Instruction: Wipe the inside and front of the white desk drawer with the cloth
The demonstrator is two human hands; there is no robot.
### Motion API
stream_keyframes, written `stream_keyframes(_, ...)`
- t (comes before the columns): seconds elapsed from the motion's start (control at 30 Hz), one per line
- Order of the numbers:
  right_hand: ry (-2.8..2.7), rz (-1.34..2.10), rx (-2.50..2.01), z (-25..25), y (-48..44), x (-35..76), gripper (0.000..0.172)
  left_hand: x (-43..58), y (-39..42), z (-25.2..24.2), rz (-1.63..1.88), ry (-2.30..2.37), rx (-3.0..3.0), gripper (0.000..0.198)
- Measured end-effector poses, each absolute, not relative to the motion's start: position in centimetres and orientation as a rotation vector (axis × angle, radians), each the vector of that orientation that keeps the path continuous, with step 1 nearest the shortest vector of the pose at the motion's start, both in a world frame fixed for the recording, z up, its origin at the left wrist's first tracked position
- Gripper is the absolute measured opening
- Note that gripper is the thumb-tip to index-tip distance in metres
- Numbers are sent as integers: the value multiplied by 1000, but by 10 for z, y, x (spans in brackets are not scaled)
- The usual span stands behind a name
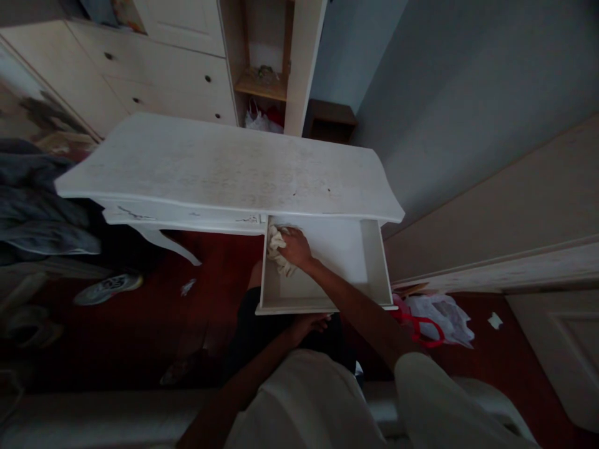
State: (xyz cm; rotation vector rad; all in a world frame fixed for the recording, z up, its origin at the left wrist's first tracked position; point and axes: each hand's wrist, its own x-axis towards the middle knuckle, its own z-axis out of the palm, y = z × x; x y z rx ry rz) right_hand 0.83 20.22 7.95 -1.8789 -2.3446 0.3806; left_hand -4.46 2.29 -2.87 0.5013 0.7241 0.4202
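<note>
My right hand (296, 247) is inside the pulled-out drawer (381, 265), at its left side. Its fingers are closed on a crumpled cream cloth (277, 242), which lies against the drawer's left wall and floor. The drawer belongs to a white table (224, 168) with a curved edge and dark marks on its top. Just below the drawer front, over my lap, rests my left hand (311, 325), palm partly turned up. Its fingers are loosely apart and hold nothing that I can see; the drawer's edge hides part of it.
Behind the table stand cream drawers (163, 75) and an open cupboard (262, 90). A grey wall (444, 112) runs along the right. On the red floor are a white plastic bag (440, 315) with a red handle and a shoe (110, 288). Dark clothes (40, 193) hang at the left.
</note>
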Motion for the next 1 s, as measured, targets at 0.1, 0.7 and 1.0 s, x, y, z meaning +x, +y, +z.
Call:
stream_keyframes(0.1,-2527,349,-1801,85,180,12,45,-47,22,-25,419,790,540,43)
stream_keyframes(0.7,-3175,307,-730,84,143,9,21,-48,22,-21,451,915,611,41)
stream_keyframes(1.0,-3184,474,-773,93,143,33,19,-50,22,-17,445,901,609,43)
